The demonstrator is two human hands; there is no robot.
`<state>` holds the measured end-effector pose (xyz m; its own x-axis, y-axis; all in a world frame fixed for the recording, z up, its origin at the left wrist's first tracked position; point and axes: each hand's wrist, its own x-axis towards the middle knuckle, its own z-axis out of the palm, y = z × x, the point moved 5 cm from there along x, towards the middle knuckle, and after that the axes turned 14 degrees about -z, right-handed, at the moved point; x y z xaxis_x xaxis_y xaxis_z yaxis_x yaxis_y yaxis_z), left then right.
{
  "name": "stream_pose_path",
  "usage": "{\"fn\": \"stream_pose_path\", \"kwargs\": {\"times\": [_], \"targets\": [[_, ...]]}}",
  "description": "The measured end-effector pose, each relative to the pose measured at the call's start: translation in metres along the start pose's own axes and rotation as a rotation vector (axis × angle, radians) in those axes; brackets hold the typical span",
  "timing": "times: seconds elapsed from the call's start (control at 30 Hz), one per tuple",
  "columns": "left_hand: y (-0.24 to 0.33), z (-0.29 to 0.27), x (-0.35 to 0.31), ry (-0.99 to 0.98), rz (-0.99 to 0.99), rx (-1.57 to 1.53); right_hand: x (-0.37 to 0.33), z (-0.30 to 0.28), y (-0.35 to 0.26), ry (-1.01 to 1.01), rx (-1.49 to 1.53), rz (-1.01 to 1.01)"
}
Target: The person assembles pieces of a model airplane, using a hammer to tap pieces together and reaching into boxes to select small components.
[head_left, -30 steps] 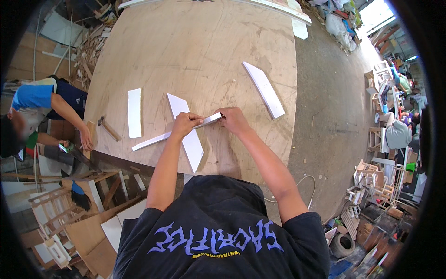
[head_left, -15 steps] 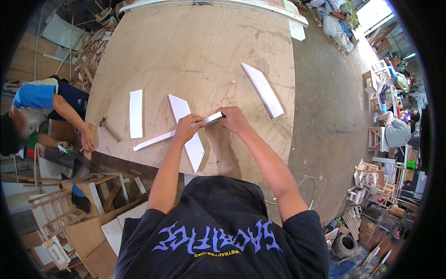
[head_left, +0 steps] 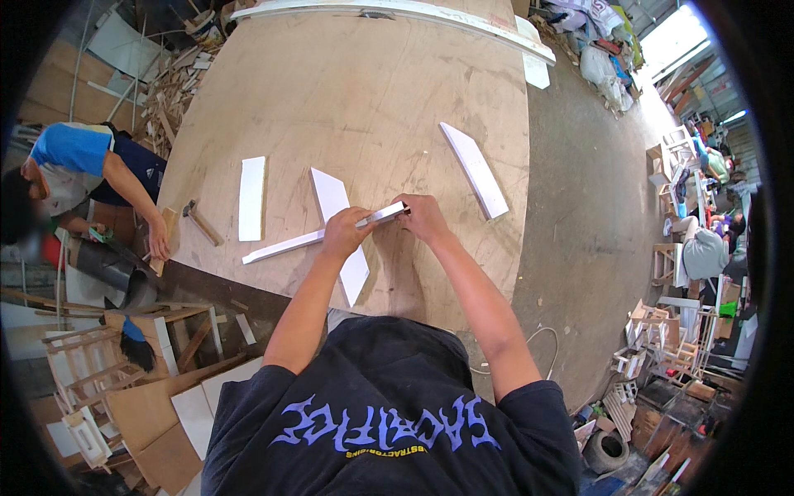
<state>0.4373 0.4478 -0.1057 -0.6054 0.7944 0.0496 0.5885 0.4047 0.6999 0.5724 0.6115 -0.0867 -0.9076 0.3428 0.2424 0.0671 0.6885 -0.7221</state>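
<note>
Between the narrow white strip (head_left: 281,247), held over the near edge's side of the counter (head_left: 372,99), and the far edge stretches wide plywood. Its long axis slants from lower left to upper right, crossing a white board (head_left: 355,277). The left hand (head_left: 341,233) closes around it; the right hand (head_left: 425,219) pinches its right end. Grey floor (head_left: 579,190) borders the right edge.

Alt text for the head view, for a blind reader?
A person's left hand and right hand hold a narrow white strip over a wider white board on a plywood table. A hammer and a rectangular board lie left, a slant-ended board right; a co-worker's hand is at the table's left edge.
</note>
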Motion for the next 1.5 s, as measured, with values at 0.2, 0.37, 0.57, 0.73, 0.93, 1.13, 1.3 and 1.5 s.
{"fn": "stream_pose_path", "kwargs": {"times": [0.2, 0.37, 0.57, 0.73, 0.93, 1.13, 1.3, 1.5], "targets": [[0.006, 0.01, 0.003, -0.07, -0.063, -0.016, -0.016, -0.004, 0.002, 0.067, -0.07, 0.052], [-0.002, -0.009, -0.016, 0.017, -0.092, 0.031, -0.06, -0.001, -0.023, 0.341, -0.067, 0.273], [-0.019, -0.099, -0.091, 0.25, -0.204, -0.092, -0.127, 0.054, -0.079, 0.427, 0.022, 0.384], [-0.144, -0.167, -0.176, 0.577, -0.669, -0.467, -0.042, 0.131, -0.161, 0.165, 0.313, 0.134], [-0.264, -0.228, -0.185, 0.735, -0.786, -0.651, 0.117, 0.292, -0.219, -0.037, 0.218, -0.1], [-0.3, -0.263, -0.183, 0.617, -0.835, -0.487, 0.197, 0.419, -0.251, -0.21, -0.068, -0.108], [-0.309, -0.262, -0.185, 0.456, -0.842, -0.479, 0.204, 0.423, -0.235, -0.169, -0.14, -0.026], [-0.3, -0.245, -0.167, 0.301, -0.763, -0.743, 0.118, 0.331, -0.223, -0.065, 0.35, 0.266]]}}
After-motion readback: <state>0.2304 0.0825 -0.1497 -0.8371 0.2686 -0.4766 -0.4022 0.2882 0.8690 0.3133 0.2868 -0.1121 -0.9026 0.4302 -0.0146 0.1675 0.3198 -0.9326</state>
